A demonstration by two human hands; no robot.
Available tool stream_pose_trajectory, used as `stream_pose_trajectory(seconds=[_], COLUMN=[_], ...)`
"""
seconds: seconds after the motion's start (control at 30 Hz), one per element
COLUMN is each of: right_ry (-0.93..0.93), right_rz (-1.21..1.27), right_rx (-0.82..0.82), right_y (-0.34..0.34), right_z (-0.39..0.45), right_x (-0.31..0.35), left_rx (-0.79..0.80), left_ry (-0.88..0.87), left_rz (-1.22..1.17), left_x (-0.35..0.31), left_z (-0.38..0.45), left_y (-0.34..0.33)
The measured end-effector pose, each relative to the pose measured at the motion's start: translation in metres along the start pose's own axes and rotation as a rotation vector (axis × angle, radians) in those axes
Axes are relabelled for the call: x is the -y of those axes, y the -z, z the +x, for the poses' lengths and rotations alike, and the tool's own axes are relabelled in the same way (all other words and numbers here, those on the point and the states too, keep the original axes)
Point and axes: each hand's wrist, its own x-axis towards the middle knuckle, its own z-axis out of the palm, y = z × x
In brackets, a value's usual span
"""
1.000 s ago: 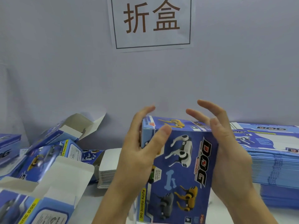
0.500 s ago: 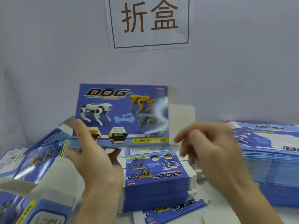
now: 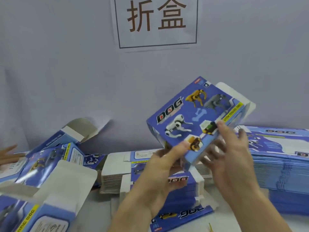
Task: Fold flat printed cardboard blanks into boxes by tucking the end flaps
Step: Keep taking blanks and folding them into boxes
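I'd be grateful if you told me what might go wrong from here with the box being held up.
1. Both the left hand and the right hand hold the tilted box only at its lower edge, so it may slip or crease.
2. Its white end flap sticks out untucked and may bend the wrong way.
3. Dropped, it could knock the stack of flat blanks below out of line.

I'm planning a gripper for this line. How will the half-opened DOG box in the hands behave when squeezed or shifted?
The DOG box looks light: both hands hold it aloft by one edge, left hand, right hand. Its thin card walls would probably flex or collapse. The open white flap likely swings loosely. The glossy print may be somewhat slippery.
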Motion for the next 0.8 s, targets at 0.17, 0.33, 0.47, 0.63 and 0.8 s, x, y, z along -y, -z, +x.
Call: stream_pose_trajectory(seconds=[0.17, 0.33, 0.47, 0.63, 0.8], right_ry=[-0.008, -0.084, -0.180, 0.036, 0.197], right_rz=[-0.129, -0.246, -0.388, -0.312, -0.382], right_rx=[0.058, 0.406, 0.659, 0.400, 0.433], right_y=[0.018, 0.023, 0.024, 0.026, 0.020], right_z=[0.011, 0.011, 0.012, 0.015, 0.011], right_x=[0.000, -0.003, -0.009, -0.014, -0.022], left_rx=[-0.272, -0.310, -0.023, 0.019, -0.132], left_ry=[-0.127, -0.223, -0.379, -0.351, -0.583], left_rz=[0.070, 0.091, 0.013, -0.008, 0.072], left_x=[-0.004, -0.016, -0.013, -0.006, 0.001], left_z=[0.006, 0.000, -0.003, 0.001, 0.007], left_y=[0.018, 0.046, 0.055, 0.034, 0.021])
